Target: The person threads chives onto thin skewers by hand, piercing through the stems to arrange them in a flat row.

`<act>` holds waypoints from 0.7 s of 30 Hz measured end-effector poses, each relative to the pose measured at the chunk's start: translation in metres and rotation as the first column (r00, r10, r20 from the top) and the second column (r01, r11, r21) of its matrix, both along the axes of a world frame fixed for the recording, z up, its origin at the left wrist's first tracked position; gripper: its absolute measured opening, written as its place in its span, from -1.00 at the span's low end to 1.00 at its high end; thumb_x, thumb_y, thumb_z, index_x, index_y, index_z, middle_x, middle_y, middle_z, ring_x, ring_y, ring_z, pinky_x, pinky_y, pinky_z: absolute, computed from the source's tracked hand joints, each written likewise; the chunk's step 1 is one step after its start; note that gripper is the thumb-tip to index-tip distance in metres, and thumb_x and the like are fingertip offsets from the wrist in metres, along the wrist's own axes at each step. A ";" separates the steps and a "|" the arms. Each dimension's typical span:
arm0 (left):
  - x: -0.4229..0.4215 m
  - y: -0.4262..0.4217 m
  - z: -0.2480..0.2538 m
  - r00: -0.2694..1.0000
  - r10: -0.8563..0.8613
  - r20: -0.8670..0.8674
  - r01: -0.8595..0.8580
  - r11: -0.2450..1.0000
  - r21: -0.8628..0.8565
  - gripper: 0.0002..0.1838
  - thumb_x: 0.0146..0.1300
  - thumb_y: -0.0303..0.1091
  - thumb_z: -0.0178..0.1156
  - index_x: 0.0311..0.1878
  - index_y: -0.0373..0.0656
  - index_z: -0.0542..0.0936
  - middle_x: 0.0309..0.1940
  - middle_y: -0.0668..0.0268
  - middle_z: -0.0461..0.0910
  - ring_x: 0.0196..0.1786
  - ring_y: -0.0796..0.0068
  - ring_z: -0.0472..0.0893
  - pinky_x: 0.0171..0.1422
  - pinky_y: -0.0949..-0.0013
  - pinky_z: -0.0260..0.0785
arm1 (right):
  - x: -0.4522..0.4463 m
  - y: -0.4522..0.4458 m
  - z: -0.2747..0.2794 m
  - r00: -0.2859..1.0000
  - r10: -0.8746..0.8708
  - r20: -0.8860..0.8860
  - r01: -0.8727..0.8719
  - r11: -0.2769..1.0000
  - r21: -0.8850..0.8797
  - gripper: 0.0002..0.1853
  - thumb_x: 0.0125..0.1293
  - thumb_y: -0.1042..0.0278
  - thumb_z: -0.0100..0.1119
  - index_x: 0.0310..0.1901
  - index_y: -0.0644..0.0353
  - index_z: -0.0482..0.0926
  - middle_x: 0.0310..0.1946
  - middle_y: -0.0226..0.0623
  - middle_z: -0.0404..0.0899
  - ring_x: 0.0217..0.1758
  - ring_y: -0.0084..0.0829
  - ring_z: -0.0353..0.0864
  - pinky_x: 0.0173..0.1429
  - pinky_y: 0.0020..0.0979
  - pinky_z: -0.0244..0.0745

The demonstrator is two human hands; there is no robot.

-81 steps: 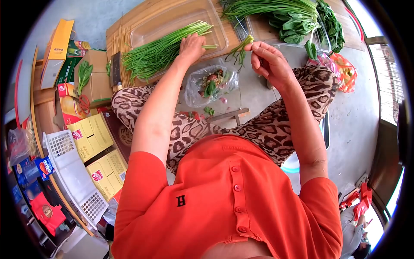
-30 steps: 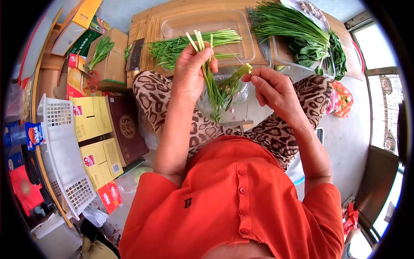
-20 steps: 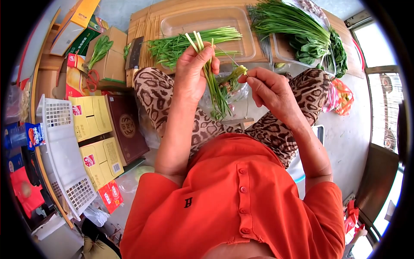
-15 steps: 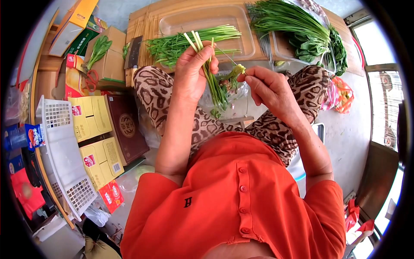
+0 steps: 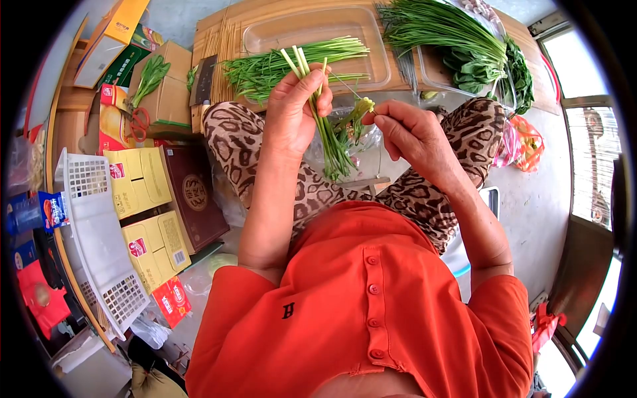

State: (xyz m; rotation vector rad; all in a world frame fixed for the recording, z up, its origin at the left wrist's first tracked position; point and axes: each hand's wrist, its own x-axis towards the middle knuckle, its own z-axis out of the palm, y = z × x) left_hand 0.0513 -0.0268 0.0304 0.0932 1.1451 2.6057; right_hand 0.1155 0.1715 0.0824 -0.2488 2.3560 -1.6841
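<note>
My left hand (image 5: 295, 109) is closed around a small bunch of green stalks (image 5: 325, 136), pale cut ends up and leafy ends hanging down. Thumb and fingers of my right hand (image 5: 408, 132) are pinched at a thin skewer (image 5: 345, 85), right beside a pale green vegetable piece (image 5: 363, 106) that appears to be on it. The skewer's far end reaches up to the stalks by my left fingers. Behind the hands, cut green stalks (image 5: 292, 60) lie across a clear plastic tray (image 5: 318, 30).
On the wooden board (image 5: 229, 13) are bamboo skewers (image 5: 222, 40), a cleaver (image 5: 204, 79), metal skewers (image 5: 405, 66) and a large chive bundle (image 5: 451, 36) with leafy greens (image 5: 471, 69). Scissors (image 5: 139, 124), boxes (image 5: 139, 182) and a white basket (image 5: 99, 232) stand left; bags (image 5: 527, 146) lie right.
Both hands stay nearly in place, with only a slight shift. The hanging leafy ends of the stalks have moved a little; both grips are unchanged.
</note>
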 end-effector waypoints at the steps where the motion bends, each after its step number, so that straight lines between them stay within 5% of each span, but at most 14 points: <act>1: 0.000 0.000 0.000 1.000 -0.001 -0.002 0.001 1.000 0.001 -0.81 0.26 -0.36 0.21 -0.12 -0.24 0.61 -0.34 0.37 0.54 -0.50 0.60 0.39 -0.42 0.49 0.19 | 0.000 0.000 0.000 1.000 0.000 0.010 0.000 1.000 -0.006 -0.78 0.40 0.35 -0.04 -0.20 0.30 0.57 -0.74 -0.40 0.37 -0.66 -0.62 0.41 -0.51 -0.50 0.31; 21: -0.001 -0.009 0.010 0.998 -0.018 -0.060 0.005 0.978 -0.207 -0.81 0.20 -0.38 0.26 -0.18 -0.27 0.61 -0.53 0.38 0.47 -0.54 0.62 0.38 -0.47 0.55 0.16 | 0.003 0.004 0.003 1.000 0.024 -0.004 -0.023 0.999 0.042 -0.80 0.39 0.36 -0.01 -0.20 0.27 0.58 -0.71 -0.39 0.39 -0.63 -0.62 0.39 -0.50 -0.50 0.29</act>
